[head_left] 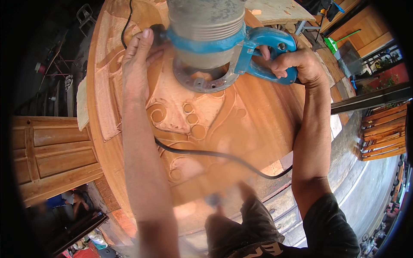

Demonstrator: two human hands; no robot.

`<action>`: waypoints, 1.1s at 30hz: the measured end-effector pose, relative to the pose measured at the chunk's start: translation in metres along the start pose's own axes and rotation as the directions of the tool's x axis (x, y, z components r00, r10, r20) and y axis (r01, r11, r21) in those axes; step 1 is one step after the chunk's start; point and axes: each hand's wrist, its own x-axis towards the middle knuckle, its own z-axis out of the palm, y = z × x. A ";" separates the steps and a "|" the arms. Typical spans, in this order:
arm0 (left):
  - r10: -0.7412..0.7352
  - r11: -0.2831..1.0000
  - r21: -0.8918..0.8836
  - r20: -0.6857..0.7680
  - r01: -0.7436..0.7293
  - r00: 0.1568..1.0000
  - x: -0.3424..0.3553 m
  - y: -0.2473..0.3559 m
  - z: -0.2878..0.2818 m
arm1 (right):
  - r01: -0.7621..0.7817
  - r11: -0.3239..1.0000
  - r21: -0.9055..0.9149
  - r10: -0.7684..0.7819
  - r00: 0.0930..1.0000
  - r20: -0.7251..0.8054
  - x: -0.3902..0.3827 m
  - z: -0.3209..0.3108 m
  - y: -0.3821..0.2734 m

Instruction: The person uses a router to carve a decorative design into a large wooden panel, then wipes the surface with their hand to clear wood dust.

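A large router (201,23) with a grey housing, blue fittings and round metal base (206,85) stands on a carved wooden panel (258,120) with scrolls and recessed shapes. My left hand (138,56) is closed at the black side knob (160,35). My right hand (301,64) wraps round the blue loop handle (269,36). A black cord (228,159) lies across the panel beneath my forearms. The cutter under the housing is hard to make out.
A panelled wooden door (60,159) lies at the left. A pale board (275,10) sits behind the panel, stacked slats (383,131) and a dark rail (370,96) at the right, a plastic chair (86,15) back left. My legs (241,221) show below.
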 end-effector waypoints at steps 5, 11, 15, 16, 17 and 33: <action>-0.006 0.999 0.035 0.069 0.004 0.998 -0.003 0.004 0.002 | -0.017 1.000 0.006 0.017 1.000 0.017 -0.001 -0.004 -0.003; -0.020 0.999 0.034 0.043 0.019 0.999 -0.003 0.005 0.009 | -0.052 0.998 0.031 0.052 0.999 0.008 -0.006 -0.015 0.000; -0.013 1.000 0.008 0.090 0.012 0.996 -0.003 0.007 0.015 | -0.064 0.998 0.013 0.064 0.998 -0.018 -0.012 -0.021 -0.002; -0.018 1.000 -0.006 0.095 0.019 0.995 -0.003 0.008 0.015 | -0.064 0.998 0.014 0.064 0.998 -0.018 -0.012 -0.021 -0.001; -0.019 1.000 -0.004 0.095 0.019 0.995 -0.002 0.007 0.014 | -0.076 0.997 0.017 0.076 0.997 -0.018 -0.012 -0.022 0.000; 0.001 0.995 -0.102 -0.028 -0.004 1.000 -0.001 0.004 0.001 | 0.011 0.999 0.037 -0.012 1.000 0.017 0.000 0.001 0.000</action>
